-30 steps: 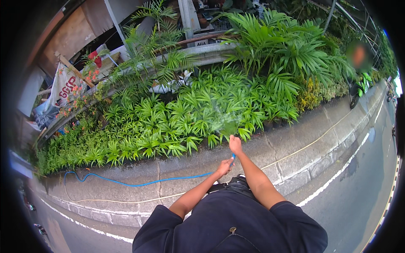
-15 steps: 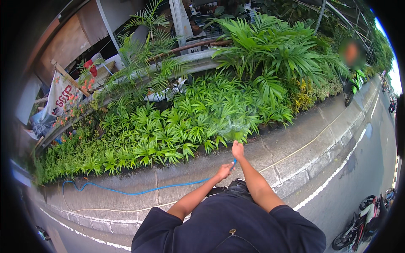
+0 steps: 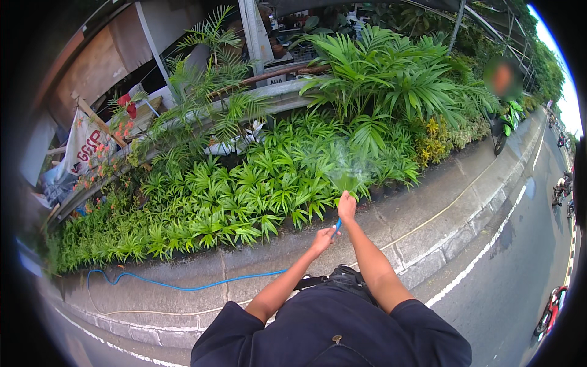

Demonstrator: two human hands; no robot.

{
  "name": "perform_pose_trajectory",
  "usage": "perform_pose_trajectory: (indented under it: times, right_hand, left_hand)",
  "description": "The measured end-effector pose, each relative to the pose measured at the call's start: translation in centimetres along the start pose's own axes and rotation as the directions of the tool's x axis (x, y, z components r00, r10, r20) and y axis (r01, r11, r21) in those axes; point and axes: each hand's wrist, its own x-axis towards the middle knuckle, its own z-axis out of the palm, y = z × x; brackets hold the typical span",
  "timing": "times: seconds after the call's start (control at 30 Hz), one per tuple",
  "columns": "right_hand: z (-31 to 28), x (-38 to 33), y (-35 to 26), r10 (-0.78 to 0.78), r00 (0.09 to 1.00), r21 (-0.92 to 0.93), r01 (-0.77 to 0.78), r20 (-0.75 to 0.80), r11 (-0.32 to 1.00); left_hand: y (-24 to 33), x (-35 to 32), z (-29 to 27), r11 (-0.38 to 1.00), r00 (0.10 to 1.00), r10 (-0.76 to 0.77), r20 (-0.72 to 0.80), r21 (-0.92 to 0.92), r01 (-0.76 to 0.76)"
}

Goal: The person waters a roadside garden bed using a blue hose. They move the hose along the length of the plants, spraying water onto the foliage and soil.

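A blue hose (image 3: pixel 183 288) runs along the pavement from the left and passes behind my left forearm. My left hand (image 3: pixel 323 238) is closed around the hose, a short way back from its end. Farther forward, my right hand (image 3: pixel 347 207) grips the hose near its mouth, the fingers wrapped round it and hiding the tip. A fan of water spray (image 3: pixel 350 164) leaves the right hand and spreads over a bed of low, leafy green plants (image 3: pixel 244 189). Taller palm-like plants (image 3: pixel 385 79) stand behind the spray.
A metal guardrail (image 3: pixel 281 95) runs behind the plants. A thin pale hose (image 3: pixel 428 220) lies along the pavement (image 3: pixel 422 199) by the kerb. On the right is a road with a red motorcycle (image 3: pixel 555 306). A person (image 3: pixel 502 79) is beside a green motorbike (image 3: pixel 512 118) at the far right.
Both hands have moved slightly forward with the hose, and the spray falls a little farther into the plants. On the road, the motorcycles at lower right have passed and a red one shows.
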Motion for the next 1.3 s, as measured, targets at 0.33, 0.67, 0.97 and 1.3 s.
perform_pose_trajectory:
  times: [0.33,0.67,0.97,1.3]
  right_hand:
    - [-2.9,2.3,-12.8,-0.198,0.976,0.207,0.213,-0.092,0.955]
    - [-3.8,3.0,-17.2,-0.326,0.925,0.19,0.362,-0.197,0.912]
    - [-5.0,3.6,-17.8,-0.2,0.953,0.156,0.238,-0.229,0.959]
    - [-3.3,3.8,-12.3,-0.052,0.997,0.065,0.056,-0.06,0.996]
  left_hand:
    - [9.9,1.9,-2.2,0.98,0.98,0.197,-0.004,-0.039,-0.197]
    - [13.7,1.7,-2.6,0.97,0.973,0.229,-0.008,-0.084,-0.229]
    - [15.5,0.9,-1.6,0.984,0.989,0.145,0.01,-0.109,-0.143]
    - [11.9,0.8,-1.1,0.992,0.997,0.037,0.074,-0.127,-0.027]
